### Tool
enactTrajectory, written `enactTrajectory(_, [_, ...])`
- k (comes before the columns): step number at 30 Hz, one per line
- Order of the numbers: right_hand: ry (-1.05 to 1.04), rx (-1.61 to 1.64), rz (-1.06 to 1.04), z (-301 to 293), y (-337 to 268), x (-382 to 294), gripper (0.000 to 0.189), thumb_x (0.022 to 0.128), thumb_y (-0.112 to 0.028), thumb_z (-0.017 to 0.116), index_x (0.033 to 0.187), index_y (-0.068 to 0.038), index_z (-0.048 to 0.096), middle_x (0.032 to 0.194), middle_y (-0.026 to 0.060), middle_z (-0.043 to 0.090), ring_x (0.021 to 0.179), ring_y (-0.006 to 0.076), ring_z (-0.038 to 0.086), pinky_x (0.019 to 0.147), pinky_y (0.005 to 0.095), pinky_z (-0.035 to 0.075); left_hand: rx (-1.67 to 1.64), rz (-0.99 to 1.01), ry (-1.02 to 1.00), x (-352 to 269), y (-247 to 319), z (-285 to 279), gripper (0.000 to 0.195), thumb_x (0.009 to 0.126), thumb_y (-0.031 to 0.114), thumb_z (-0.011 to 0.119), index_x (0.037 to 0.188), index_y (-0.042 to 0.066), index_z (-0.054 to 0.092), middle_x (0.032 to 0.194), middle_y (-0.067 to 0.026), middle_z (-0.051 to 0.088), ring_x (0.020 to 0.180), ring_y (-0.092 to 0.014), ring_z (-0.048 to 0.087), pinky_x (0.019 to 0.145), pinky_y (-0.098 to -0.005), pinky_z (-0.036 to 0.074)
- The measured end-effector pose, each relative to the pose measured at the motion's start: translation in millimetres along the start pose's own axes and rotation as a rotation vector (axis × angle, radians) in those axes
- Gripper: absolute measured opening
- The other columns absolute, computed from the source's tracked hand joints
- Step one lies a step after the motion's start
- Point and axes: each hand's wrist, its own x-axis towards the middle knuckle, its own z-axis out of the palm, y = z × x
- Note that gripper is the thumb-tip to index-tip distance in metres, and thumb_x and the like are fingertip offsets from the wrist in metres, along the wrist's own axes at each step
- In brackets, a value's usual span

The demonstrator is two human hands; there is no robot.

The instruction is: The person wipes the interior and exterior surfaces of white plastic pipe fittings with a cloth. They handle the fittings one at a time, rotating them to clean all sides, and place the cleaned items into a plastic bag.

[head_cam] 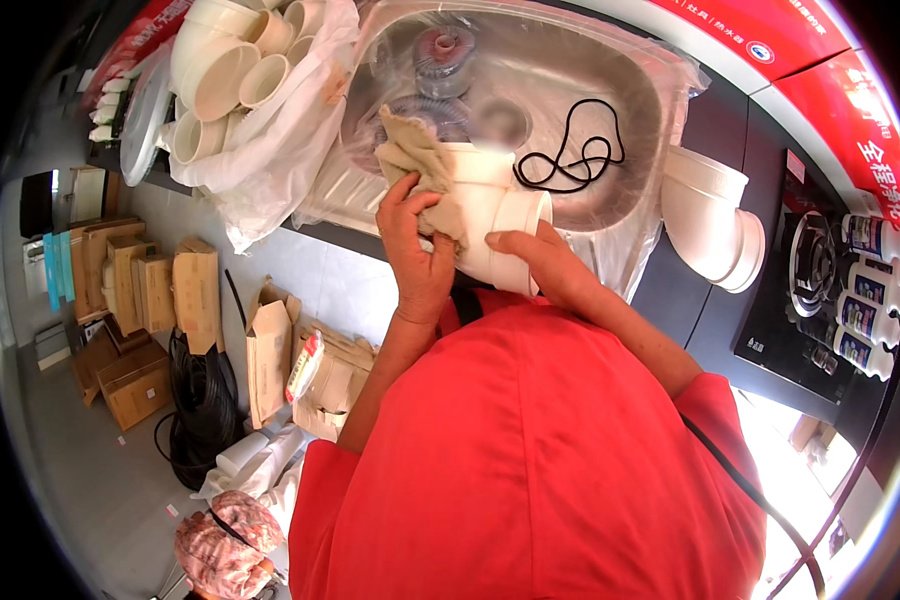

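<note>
A white plastic pipe elbow [487, 184] is held between my two hands, over the near edge of a stainless steel sink [645, 112] wrapped in clear film. My left hand [416, 251] presses a beige cloth [420, 161] against the elbow's left side. On the right, my right hand [536, 255] grips the elbow near its lower collar. A looped black cord [562, 180] lies in the basin, with plastic-wrapped drain parts [444, 60] at its back left. Another white pipe elbow [709, 217] rests on the dark counter right of the sink.
A plastic bag of white pipe fittings [270, 165] stands left of the sink. To the right are a black cooktop [780, 330] and several white bottles [870, 300]. Cardboard boxes [195, 292] and coiled black hose [202, 405] are on the floor at left. Another person [229, 540] is at lower left.
</note>
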Motion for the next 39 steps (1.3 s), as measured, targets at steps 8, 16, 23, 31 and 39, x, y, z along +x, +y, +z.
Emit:
enactTrajectory(8, [-0.16, -0.253, -0.117, 4.3, -4.8, -16.2, 0.036, 0.087, -0.022, 0.052, 0.114, 0.002, 0.056, 0.101, 0.0058, 0.059, 0.092, 0.0137, 0.054, 0.08, 0.0281, 0.043, -0.232, -0.315, 0.13, 8.1, -21.5, -3.9, 0.041, 0.094, 0.018, 0.041, 0.131, 0.0, 0.036, 0.132, -0.0126, 0.042, 0.121, -0.024, 0.041, 0.102, -0.0337, 0.033])
enactTrajectory(16, [-0.307, -0.134, 0.016, 1.2, -26.9, -25.3, 0.048, 0.085, -0.025, 0.063, 0.125, 0.0, 0.052, 0.116, 0.0094, 0.059, 0.109, 0.0175, 0.053, 0.093, 0.0307, 0.042, -1.102, -0.462, -0.186, 31.8, -49.7, -38.9, 0.034, 0.093, 0.019, 0.046, 0.122, 0.003, 0.05, 0.115, -0.0092, 0.058, 0.1, -0.018, 0.059, 0.085, -0.0331, 0.051])
enactTrajectory(23, [-0.392, -0.373, 0.015, -15.9, -42.2, -17.8, 0.04, 0.083, -0.028, 0.067, 0.11, 0.001, 0.062, 0.102, 0.0087, 0.064, 0.096, 0.0162, 0.057, 0.084, 0.0291, 0.045, -1.038, -0.569, -0.605, 68.0, -53.7, -68.4, 0.034, 0.084, 0.012, 0.054, 0.117, 0.001, 0.056, 0.11, -0.0065, 0.059, 0.096, -0.014, 0.058, 0.083, -0.0266, 0.048])
enactTrajectory(31, [-0.35, -0.793, -0.224, -18.5, -47.5, -9.8, 0.034, 0.084, -0.029, 0.065, 0.094, 0.003, 0.065, 0.082, 0.0104, 0.064, 0.077, 0.0162, 0.058, 0.069, 0.031, 0.046, -0.518, -0.137, -0.845, 114.9, 18.2, -71.7, 0.029, 0.075, 0.004, 0.055, 0.103, 0.0, 0.063, 0.093, -0.0032, 0.063, 0.096, -0.014, 0.056, 0.084, -0.0276, 0.043])
enactTrajectory(39, [-0.187, -1.059, -0.481, -17.4, -53.3, -8.0, 0.033, 0.086, -0.03, 0.06, 0.096, 0.002, 0.064, 0.078, 0.0163, 0.062, 0.071, 0.0217, 0.058, 0.069, 0.0334, 0.046, 0.183, 0.49, -0.452, 85.5, 51.9, -56.8, 0.029, 0.061, 0.004, 0.067, 0.089, 0.004, 0.063, 0.103, -0.0052, 0.061, 0.108, -0.035, 0.051, 0.087, -0.0401, 0.046])
